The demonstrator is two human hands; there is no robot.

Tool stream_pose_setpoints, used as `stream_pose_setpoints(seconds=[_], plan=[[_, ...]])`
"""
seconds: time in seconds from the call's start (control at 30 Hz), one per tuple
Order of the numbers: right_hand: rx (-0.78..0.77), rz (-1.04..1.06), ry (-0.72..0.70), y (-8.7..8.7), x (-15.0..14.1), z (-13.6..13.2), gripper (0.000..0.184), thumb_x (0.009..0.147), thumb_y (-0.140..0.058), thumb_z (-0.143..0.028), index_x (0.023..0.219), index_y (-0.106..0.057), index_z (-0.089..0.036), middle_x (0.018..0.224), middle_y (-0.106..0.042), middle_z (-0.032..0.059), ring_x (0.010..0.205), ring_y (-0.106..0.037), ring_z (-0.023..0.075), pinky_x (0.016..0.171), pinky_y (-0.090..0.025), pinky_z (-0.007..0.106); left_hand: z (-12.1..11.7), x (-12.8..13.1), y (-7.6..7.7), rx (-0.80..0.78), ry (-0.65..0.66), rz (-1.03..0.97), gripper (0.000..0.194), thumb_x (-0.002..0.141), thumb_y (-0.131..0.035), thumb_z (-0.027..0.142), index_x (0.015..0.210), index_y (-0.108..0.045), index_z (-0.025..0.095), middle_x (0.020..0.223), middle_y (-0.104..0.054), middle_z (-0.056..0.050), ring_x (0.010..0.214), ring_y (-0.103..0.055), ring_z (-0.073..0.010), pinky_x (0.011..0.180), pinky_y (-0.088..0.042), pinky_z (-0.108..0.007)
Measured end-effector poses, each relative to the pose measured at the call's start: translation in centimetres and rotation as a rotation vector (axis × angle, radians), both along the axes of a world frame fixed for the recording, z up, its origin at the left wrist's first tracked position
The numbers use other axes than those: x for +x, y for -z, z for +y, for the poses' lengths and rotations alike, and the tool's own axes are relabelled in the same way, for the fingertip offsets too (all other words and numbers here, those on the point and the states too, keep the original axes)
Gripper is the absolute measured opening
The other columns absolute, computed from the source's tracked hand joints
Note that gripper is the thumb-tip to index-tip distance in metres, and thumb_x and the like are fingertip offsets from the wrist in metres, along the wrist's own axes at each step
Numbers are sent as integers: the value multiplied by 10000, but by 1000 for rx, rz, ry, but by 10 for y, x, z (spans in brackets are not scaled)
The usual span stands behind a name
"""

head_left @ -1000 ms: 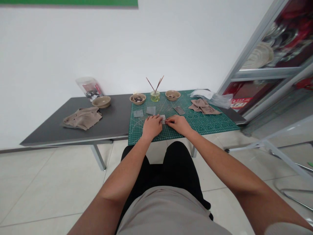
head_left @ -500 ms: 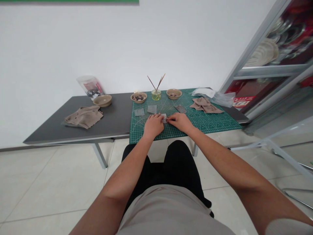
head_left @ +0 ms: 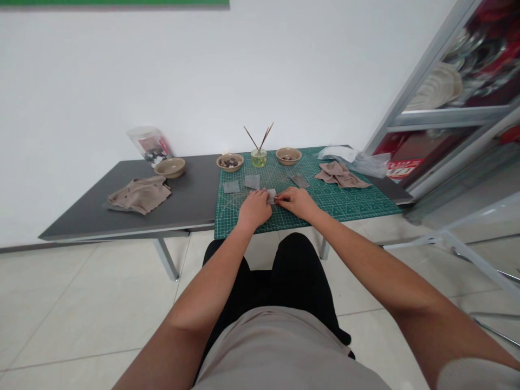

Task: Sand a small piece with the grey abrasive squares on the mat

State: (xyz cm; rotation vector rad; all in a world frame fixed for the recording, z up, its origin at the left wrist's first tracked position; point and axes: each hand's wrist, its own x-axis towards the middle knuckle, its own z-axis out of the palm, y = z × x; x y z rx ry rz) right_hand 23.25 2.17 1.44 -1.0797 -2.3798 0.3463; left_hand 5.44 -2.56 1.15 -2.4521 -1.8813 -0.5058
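A small pale grey square sheet (head_left: 272, 195) lies on the green cutting mat (head_left: 345, 203) between my two hands. My left hand (head_left: 254, 209) holds its left side down, fingers bent and fingertips on it. From the right, my right hand (head_left: 299, 202) has its thumb and fingertips pinched together at the sheet's edge; what is in the pinch is too small to make out. Just beyond are two clear square sheets, one at the left (head_left: 231, 187) and another nearer the middle (head_left: 252, 181), and a darker grey piece (head_left: 299, 181).
Behind stand a bowl of dark pieces (head_left: 229, 162), a glass jar with thin sticks (head_left: 259, 158) and another bowl (head_left: 288, 156). A brown cloth (head_left: 341, 175) and plastic bag (head_left: 371, 163) lie right. Leftward are a cloth (head_left: 139, 195), bowl (head_left: 170, 168) and clear tub (head_left: 149, 145).
Hardly anything differs. Both hands stay at the small sheet, and the right fingertips remain pinched at its edge; the view has shifted very slightly.
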Motion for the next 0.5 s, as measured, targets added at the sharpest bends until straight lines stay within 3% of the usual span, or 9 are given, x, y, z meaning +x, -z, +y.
stream_pose_setpoints(seconds=[0.23, 0.4, 0.5], plan=[[20, -48, 59, -1, -18, 7, 165, 874, -663, -216, 907, -822, -243, 944, -790, 45, 977, -691, 222, 893, -507, 328, 1, 0, -3, -31, -37, -63, 443, 917, -382, 85, 1289, -615, 141, 1436, -594, -119, 1326, -539, -221, 1200, -324, -390], [-13, 6, -31, 0, -1, -5, 174, 869, -669, -214, 941, -822, -253, 1006, -792, 31, 1001, -698, 215, 905, -518, 322, -1, 1, -2, -31, -61, -100, 463, 876, -416, 69, 1291, -604, 153, 1413, -612, -118, 1331, -540, -224, 1228, -284, -413], [-21, 22, -14, -2, 6, 0, 172, 867, -672, -222, 949, -822, -245, 1023, -792, 34, 1015, -703, 221, 923, -520, 336, -1, 2, -2, -20, -51, -87, 452, 867, -418, 63, 1262, -624, 136, 1412, -611, -126, 1327, -542, -230, 1227, -290, -401]])
